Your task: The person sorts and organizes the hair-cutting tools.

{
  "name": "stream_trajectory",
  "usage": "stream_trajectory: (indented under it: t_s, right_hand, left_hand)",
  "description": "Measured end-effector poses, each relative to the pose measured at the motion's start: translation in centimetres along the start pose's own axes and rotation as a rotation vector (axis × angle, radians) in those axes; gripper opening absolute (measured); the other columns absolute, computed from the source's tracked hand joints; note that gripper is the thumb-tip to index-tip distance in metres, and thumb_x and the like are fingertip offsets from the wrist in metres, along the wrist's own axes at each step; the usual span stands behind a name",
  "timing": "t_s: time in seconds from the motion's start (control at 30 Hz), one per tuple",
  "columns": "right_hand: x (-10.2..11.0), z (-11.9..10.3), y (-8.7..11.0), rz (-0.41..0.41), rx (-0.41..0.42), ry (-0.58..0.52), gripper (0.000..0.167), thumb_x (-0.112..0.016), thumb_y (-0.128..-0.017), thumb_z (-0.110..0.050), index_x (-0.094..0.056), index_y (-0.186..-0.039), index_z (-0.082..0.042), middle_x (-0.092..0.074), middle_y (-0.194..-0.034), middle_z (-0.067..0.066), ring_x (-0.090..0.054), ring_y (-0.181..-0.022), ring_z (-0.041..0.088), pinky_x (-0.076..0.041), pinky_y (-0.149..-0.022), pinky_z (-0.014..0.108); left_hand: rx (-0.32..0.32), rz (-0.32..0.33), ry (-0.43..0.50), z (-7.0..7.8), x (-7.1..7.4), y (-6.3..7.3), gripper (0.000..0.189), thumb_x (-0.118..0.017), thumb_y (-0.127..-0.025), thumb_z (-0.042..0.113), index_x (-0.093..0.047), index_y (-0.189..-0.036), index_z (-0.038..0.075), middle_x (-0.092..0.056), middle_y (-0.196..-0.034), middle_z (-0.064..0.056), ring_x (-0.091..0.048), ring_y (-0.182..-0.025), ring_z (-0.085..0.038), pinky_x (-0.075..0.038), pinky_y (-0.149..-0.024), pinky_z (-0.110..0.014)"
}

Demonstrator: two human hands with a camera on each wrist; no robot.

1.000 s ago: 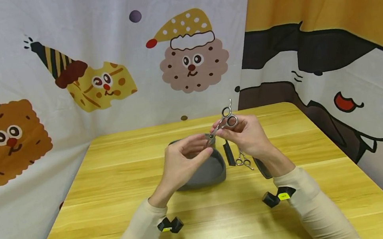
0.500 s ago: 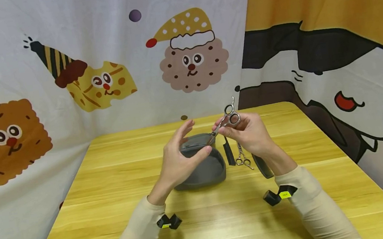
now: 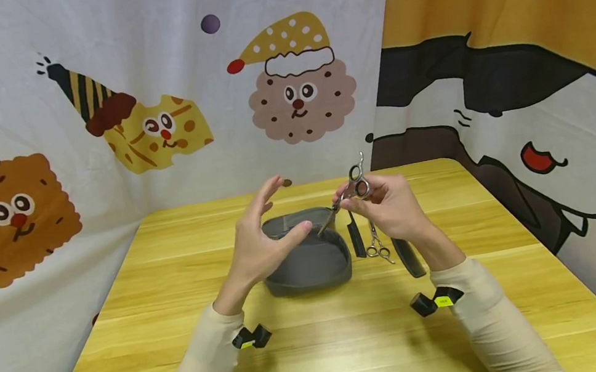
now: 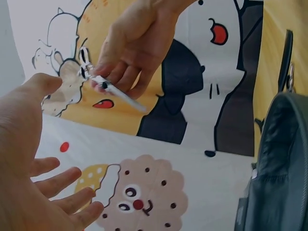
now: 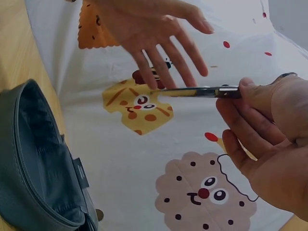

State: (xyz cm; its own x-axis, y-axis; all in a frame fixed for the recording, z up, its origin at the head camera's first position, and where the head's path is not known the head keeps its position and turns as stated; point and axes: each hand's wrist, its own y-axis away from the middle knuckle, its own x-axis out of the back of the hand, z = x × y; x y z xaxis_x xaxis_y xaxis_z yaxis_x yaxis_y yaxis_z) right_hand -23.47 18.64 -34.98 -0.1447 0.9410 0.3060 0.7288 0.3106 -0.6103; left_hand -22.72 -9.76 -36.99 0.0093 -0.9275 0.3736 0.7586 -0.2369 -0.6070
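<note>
My right hand (image 3: 389,202) pinches a pair of hairdressing scissors (image 3: 356,186) between thumb and fingers, finger rings up and blades angled down to the left. In the right wrist view the scissors (image 5: 207,91) are seen edge-on, with the thumb on top. My left hand (image 3: 255,244) is spread and holds nothing, thumb and fingers apart, to the left of the blade tips. Its open palm shows in the left wrist view, where the left hand (image 4: 33,159) is apart from the scissors. Below both hands stands an unzipped grey zip case (image 3: 309,281), its lid folded back.
Right of the case on the wooden table (image 3: 175,275) lie a narrow black comb (image 3: 357,241), a second pair of scissors (image 3: 378,249) and a wider dark comb (image 3: 409,259), partly under the right forearm. A printed curtain (image 3: 175,52) hangs behind the table.
My left hand has come away from the scissors' blades, moving left and spreading its fingers. The right hand keeps its pinch on the scissors, nearly in place.
</note>
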Motion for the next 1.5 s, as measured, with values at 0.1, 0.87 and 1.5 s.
stream_trajectory:
  t_s: [0.1, 0.87, 1.5]
  right_hand:
    - [-0.1, 0.2, 0.0, 0.002, 0.023, 0.082, 0.01, -0.081, -0.101, 0.005, -0.084, -0.11, 0.0, -0.086, -0.106, 0.013, -0.083, -0.095, 0.013, -0.064, -0.078, 0.018]
    - [-1.0, 0.6, -0.1, -0.013, 0.269, 0.637, 0.014, -0.087, -0.093, 0.009, -0.083, -0.103, -0.001, -0.085, -0.1, 0.013, -0.083, -0.09, 0.027, -0.071, -0.077, 0.045]
    - [-1.3, 0.1, 0.5, -0.16, 0.287, 0.911, 0.022, -0.091, -0.094, -0.002, -0.086, -0.115, -0.006, -0.085, -0.109, 0.01, -0.082, -0.097, 0.029, -0.069, -0.09, 0.05]
  left_hand:
    - [-0.02, 0.02, -0.026, 0.0, 0.7, -0.1, 0.092, -0.091, -0.092, 0.032, -0.047, -0.173, 0.024, -0.058, -0.172, -0.001, -0.054, -0.16, -0.028, -0.048, -0.131, -0.057]
    - [-0.305, 0.091, -0.264, -0.2, 2.7, -0.8, 0.1, -0.098, -0.083, 0.027, -0.051, -0.169, 0.008, -0.058, -0.17, -0.018, -0.051, -0.164, -0.041, -0.044, -0.135, -0.064]
    - [-0.495, -0.019, -0.524, 0.2, 1.4, -0.6, 0.096, -0.103, -0.084, 0.038, -0.059, -0.162, 0.002, -0.066, -0.162, -0.017, -0.058, -0.158, -0.039, -0.042, -0.138, -0.058]
